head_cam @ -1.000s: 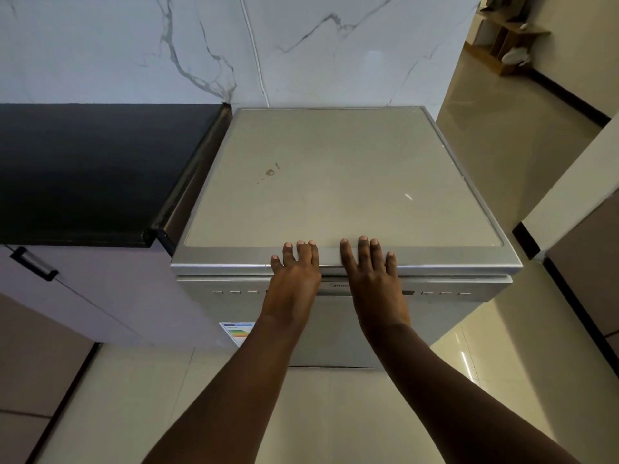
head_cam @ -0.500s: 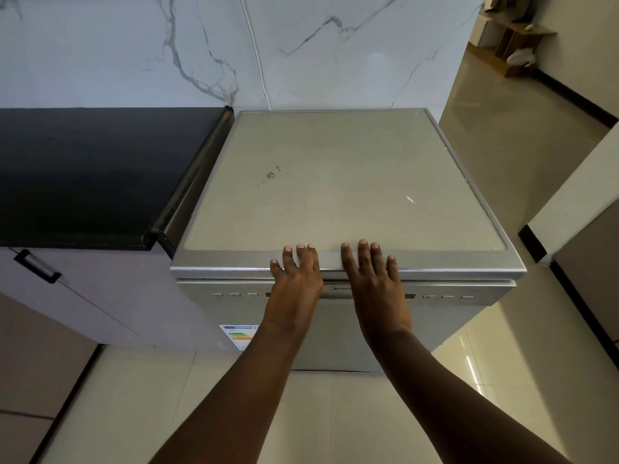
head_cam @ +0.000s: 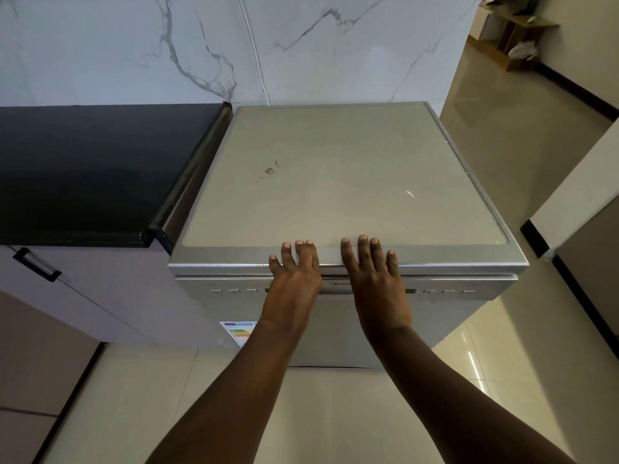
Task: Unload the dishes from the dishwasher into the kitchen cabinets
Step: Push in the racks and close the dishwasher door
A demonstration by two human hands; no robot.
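Note:
A silver freestanding dishwasher (head_cam: 341,182) stands against the marble wall, its door closed, so no dishes show. Its control strip (head_cam: 234,291) with small buttons runs under the top's front edge. My left hand (head_cam: 294,279) and my right hand (head_cam: 375,279) lie side by side over the middle of that front edge, fingers straight and spread, fingertips on the top's rim, palms over the door's upper part. Neither hand holds anything.
A black countertop (head_cam: 87,169) adjoins the dishwasher on the left, above a pale cabinet with a black handle (head_cam: 37,264). An energy label (head_cam: 239,331) is stuck on the door. Glossy tiled floor (head_cam: 301,413) lies below; a corridor with a wooden shelf (head_cam: 516,31) opens at the right.
Both hands have stayed on the dishwasher's front edge. The view has shifted very slightly; nothing has opened or moved.

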